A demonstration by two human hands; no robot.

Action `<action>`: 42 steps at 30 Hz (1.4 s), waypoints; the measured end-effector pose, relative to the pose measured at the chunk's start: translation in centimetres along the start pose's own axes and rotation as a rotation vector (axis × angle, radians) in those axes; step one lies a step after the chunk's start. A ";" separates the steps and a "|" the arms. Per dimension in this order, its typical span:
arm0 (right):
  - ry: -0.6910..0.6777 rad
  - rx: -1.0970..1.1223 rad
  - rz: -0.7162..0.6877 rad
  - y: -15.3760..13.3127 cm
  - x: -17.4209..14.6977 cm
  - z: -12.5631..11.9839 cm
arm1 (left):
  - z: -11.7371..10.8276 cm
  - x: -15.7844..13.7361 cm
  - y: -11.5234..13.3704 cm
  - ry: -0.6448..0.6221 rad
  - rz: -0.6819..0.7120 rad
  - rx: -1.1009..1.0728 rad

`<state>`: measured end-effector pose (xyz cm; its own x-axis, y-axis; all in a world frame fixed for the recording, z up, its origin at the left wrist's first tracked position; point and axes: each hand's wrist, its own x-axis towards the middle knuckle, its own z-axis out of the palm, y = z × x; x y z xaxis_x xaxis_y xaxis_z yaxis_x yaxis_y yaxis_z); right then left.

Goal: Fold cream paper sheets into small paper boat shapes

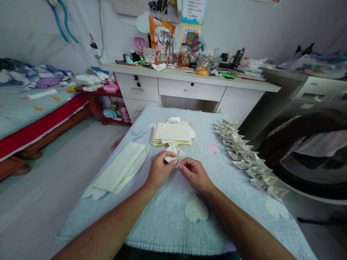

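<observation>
Between my two hands, above the middle of the cloth-covered table point(168, 202), is a small piece of folded white paper point(175, 151) with pointed corners. My left hand point(160, 169) pinches its left side between thumb and fingers. At the lower right edge of the paper, the thumb and fingertips of my right hand point(195, 174) are pressed together on it. Just beyond lies a stack of cream and yellowish paper sheets point(173, 132). Left of my hands rests a folded pale-green bundle of paper or cloth point(120, 167). Rows of folded paper pieces point(246, 155) line the table's right side.
A white desk point(192, 90) stands behind the table, its top crowded with an orange snack bag point(161, 34), a jar point(184, 55) and small items. To the right is a front-loading washing machine point(306, 108). A bed point(40, 112) is on the left.
</observation>
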<state>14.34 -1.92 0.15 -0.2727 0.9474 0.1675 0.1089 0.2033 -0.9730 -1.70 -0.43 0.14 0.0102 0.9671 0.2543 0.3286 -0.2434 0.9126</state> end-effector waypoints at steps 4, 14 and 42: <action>-0.006 0.002 0.000 0.0 0.0 0.0 | 0.0 -0.1 0.1 0.005 0.000 0.013; 0.008 0.020 -0.002 0.0 0.0 0.0 | -0.1 -0.1 0.3 0.008 0.015 -0.005; 0.089 0.334 0.093 0.5 0.8 -0.5 | 0.2 -0.2 -0.2 -0.039 0.065 -0.053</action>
<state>14.61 -0.99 -0.12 -0.1906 0.9788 0.0749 -0.1933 0.0374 -0.9804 -1.58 -0.53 -0.15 0.0675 0.9509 0.3020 0.2755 -0.3087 0.9104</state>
